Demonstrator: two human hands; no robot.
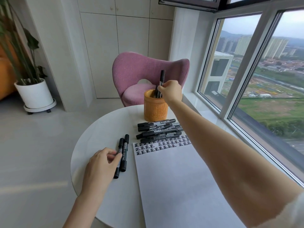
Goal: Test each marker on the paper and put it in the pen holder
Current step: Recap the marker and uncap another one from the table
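While the right hand (171, 91) pinches a marker (161, 83) going into the pen holder (155, 107) at 12 o'clock on the table (102, 127), the left hand (100, 163) touches two markers (122, 156) at 9 o'clock, probably picking one to test on the paper (177, 181) next.

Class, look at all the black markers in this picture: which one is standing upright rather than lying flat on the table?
The black marker pinched by the right hand over the orange carved pen holder. It stands upright; the others lie flat on the round white table.

right hand (171, 91) holds marker (161, 79) upright in pen holder (155, 109).
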